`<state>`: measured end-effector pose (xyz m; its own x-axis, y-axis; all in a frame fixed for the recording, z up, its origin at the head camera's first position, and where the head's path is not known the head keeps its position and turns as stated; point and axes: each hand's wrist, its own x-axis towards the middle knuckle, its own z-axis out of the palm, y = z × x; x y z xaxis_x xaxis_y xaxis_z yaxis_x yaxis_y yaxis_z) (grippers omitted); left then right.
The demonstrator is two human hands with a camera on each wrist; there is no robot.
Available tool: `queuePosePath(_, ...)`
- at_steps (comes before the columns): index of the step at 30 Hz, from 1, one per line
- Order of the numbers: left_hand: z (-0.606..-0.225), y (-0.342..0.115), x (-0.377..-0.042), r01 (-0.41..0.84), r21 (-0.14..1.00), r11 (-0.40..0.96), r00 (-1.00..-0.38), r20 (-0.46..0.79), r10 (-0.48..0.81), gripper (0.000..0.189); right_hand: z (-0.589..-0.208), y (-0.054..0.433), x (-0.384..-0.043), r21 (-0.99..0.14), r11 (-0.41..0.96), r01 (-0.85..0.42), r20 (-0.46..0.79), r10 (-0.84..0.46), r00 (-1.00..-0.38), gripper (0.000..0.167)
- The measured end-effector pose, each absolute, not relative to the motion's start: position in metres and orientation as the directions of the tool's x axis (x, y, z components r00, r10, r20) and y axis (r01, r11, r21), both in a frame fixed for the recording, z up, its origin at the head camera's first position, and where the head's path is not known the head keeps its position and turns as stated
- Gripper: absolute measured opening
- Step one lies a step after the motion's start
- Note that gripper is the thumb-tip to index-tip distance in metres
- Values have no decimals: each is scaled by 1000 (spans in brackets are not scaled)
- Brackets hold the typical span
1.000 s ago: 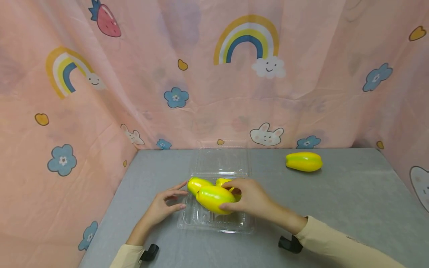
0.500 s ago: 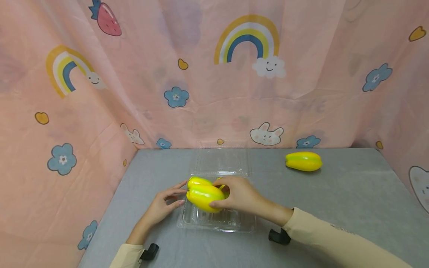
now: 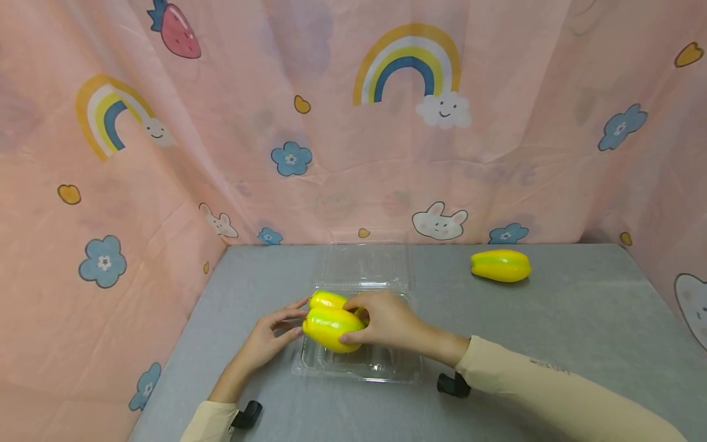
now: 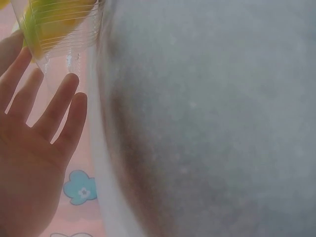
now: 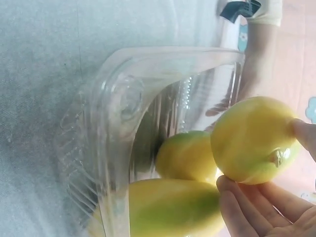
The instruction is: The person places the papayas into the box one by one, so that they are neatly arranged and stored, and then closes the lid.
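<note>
In the head view my right hand (image 3: 383,319) grips a yellow-green papaya (image 3: 331,329) between thumb and fingers, over the left half of a clear plastic clamshell box (image 3: 386,371). Two more papayas lie inside the box: in the right wrist view, one papaya (image 5: 185,157) is behind the held one and another papaya (image 5: 173,207) is at the bottom. The box's lid (image 3: 364,264) is folded back towards the curtain. My left hand (image 3: 266,341) is at the box's left side, fingers spread and extended, fingertips right at the wall.
Another papaya (image 3: 501,266) lies on the grey table (image 3: 563,331) at the back right. A pink patterned curtain (image 3: 342,184) closes off the back and both sides. Black wrist mounts (image 3: 247,415) sit under both forearms.
My right hand has carried the papaya leftwards across the box, with most of the shift in the first half second. My left hand and the papaya at the back right have stayed put.
</note>
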<state>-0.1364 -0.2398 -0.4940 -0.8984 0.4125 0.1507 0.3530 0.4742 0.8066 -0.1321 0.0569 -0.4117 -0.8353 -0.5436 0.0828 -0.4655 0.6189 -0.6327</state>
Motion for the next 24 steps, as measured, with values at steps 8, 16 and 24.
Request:
queuePosePath(8, -494, -241, -137, 376, 804, 461, -888, 170, 428, 32, -417, 50, -131, -645, 622, -444, 8, -575, -818, 55)
queuePosePath(16, -493, -240, -136, 350, 804, 481, -900, 147, 410, 31, -422, 47, -130, -643, 626, -441, -31, -596, -802, 56)
queuePosePath(24, -492, -237, -135, 346, 801, 489, -904, 145, 401, 31, -427, 46, -128, -655, 610, -447, -29, -611, -791, 55)
